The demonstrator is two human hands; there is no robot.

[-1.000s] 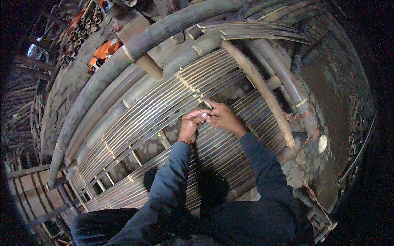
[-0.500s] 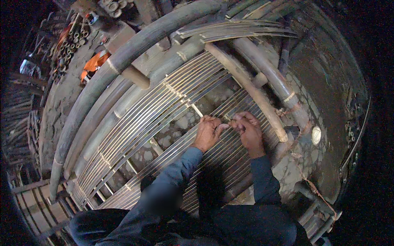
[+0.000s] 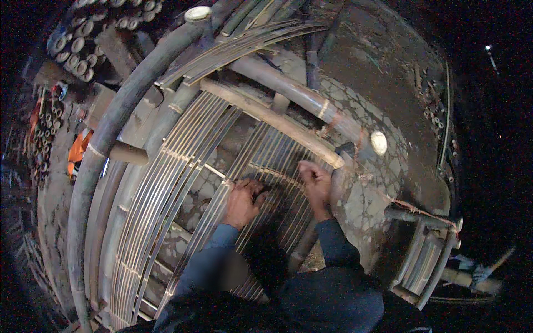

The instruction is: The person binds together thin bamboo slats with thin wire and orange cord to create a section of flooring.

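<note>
A panel of narrow bamboo slats [image 3: 157, 191] lies in front of me, tied across thin cross rods. It falls into a left group and a right group with a gap between, where stony ground shows. My left hand [image 3: 242, 204] rests on the right group, thumb apart from the fingers, beside the end of a pale cross rod [image 3: 215, 170]. My right hand [image 3: 316, 186] is a little above the slats farther right, its fingers curled toward the thumb. Whatever is in that pinch is too small to make out. Another pale cross strip [image 3: 276, 174] runs between the hands.
A thick bamboo rail [image 3: 266, 114] bounds the panel's far right side. Long curved bamboo poles [image 3: 83, 211] run along the left. Loose split strips [image 3: 244, 47] lie across the far end. An orange cloth [image 3: 79, 152] and stacked bamboo [image 3: 78, 55] are at left.
My view has turned to the right, so the panel appears shifted left. My hands, close together before at one spot on the slats, are now apart, the right one drawn away.
</note>
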